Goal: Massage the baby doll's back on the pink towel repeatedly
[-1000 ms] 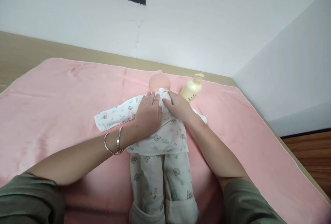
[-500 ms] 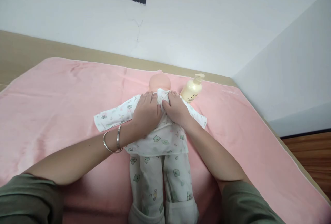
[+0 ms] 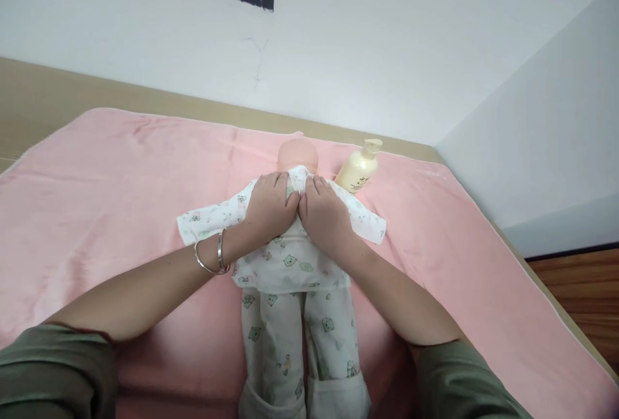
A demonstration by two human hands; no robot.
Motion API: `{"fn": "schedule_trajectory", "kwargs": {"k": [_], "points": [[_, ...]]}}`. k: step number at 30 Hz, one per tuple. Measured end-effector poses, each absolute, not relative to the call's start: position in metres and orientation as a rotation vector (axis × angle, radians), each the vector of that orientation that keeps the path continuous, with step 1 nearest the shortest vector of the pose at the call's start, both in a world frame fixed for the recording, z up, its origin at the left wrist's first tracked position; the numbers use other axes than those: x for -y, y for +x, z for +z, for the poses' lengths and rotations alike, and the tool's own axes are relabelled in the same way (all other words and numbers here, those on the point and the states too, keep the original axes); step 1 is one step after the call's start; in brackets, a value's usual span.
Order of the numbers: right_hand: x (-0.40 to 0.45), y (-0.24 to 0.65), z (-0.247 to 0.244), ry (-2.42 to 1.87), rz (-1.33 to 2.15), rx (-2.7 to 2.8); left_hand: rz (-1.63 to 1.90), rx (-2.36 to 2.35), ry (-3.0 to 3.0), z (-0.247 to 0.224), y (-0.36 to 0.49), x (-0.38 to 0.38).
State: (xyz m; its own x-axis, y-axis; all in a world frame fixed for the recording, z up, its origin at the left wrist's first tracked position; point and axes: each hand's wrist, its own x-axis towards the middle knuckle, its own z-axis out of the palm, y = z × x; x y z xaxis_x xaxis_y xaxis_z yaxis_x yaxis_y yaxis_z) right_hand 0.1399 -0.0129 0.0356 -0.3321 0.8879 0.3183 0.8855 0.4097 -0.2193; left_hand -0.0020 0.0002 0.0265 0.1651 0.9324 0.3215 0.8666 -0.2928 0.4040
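A baby doll lies stretched out on a pink blanket, its smooth bald head at the far end and no face showing. It wears a white printed top and matching trousers. My left hand, with a silver bangle at the wrist, rests palm down on the upper left of the top. On the upper right, my right hand lies the same way. Both hands have their fingers stretched toward the head, and the thumbs meet or nearly meet over the middle. Neither hand grips anything.
A cream pump bottle stands tilted in view just right of the doll's head. The pink blanket covers most of a wooden surface. White walls rise behind and at the right.
My right hand has slid a little left and toward me, over the top. My left hand has shifted slightly, and the thumbs are closer together. The doll and bottle stay put.
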Motion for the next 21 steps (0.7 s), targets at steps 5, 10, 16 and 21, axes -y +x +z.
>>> {"fn": "schedule_trajectory", "kwargs": {"k": [5, 10, 16, 21], "points": [[0.016, 0.1396, 0.0351, -1.485, -0.031, 2.287, 0.8, -1.79, 2.306, 0.0246, -0.0016, 0.0018], [0.0128, 0.1397, 0.0345, -1.497, -0.026, 2.28, 0.798, -1.789, 2.309, 0.0253, -0.0015, 0.0016], [0.0127, 0.1402, 0.0333, -1.497, 0.022, 2.267, 0.784, -1.799, 2.309, 0.0269, -0.0009, 0.0028], [0.0124, 0.1394, 0.034, -1.515, 0.049, 2.279, 0.778, -1.815, 2.32, 0.026, -0.001, 0.0018]]}}
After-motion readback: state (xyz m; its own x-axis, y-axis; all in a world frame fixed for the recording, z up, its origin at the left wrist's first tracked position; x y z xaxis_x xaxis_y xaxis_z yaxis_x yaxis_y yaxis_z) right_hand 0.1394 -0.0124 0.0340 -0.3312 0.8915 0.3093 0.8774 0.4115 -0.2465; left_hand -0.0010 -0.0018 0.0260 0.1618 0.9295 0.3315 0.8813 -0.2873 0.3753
